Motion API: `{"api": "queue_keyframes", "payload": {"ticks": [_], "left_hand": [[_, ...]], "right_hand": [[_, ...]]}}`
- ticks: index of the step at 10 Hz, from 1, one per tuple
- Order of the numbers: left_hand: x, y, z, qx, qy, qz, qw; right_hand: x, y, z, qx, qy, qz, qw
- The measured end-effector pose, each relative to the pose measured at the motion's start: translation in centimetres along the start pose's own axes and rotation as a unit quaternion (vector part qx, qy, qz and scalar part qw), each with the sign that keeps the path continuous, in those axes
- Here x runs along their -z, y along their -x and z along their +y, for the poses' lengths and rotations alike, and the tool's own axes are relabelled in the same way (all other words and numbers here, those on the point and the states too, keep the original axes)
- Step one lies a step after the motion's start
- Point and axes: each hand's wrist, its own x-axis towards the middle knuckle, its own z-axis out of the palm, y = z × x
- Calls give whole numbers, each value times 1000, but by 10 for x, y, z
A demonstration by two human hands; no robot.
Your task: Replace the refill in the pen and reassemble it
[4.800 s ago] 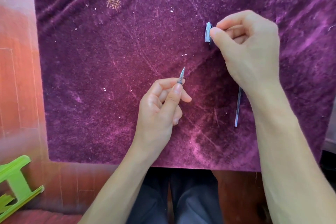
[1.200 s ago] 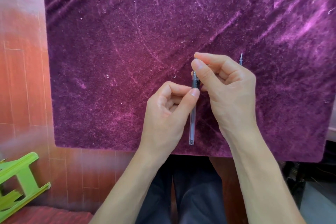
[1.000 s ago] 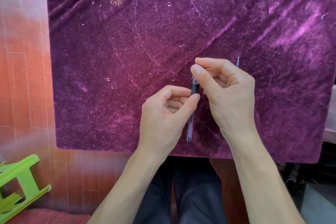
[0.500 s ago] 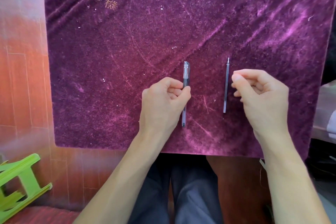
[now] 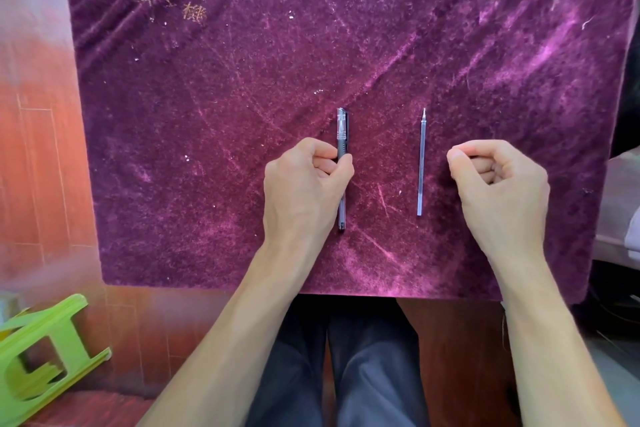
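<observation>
The capped pen (image 5: 342,135) lies lengthwise on the purple velvet cloth (image 5: 242,80), cap end pointing away from me. My left hand (image 5: 304,184) rests on it, thumb and forefinger pinching its middle. A loose clear refill (image 5: 421,163) lies parallel to the pen, a hand's width to its right, tip pointing away. My right hand (image 5: 498,187) sits just right of the refill, fingers curled into a loose fist with nothing in them, apart from the refill.
The cloth covers a small table above my knees (image 5: 346,374). A red wooden floor (image 5: 34,149) runs along the left, with a green plastic stool (image 5: 38,357) lying on it at bottom left. Dark clutter sits at the right edge.
Both hands held the pen together a second ago. My right hand has let go and moved right past the refill; the pen now lies on the cloth under my left hand.
</observation>
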Motion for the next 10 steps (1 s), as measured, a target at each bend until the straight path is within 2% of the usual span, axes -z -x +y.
{"api": "queue_keyframes", "payload": {"ticks": [6, 8, 9, 10], "left_hand": [[1, 0, 1, 11, -6, -6, 1000], [11, 1, -7, 0, 3, 0, 1000], [32, 5, -12, -2, 35, -29, 999], [64, 20, -9, 32, 103, -65, 992]], "right_hand": [[-3, 2, 4, 5, -2, 19, 1000], [-2, 8, -1, 3, -32, 23, 999], [10, 28, -15, 5, -72, 11, 997], [28, 63, -40, 26, -103, -21, 994]]}}
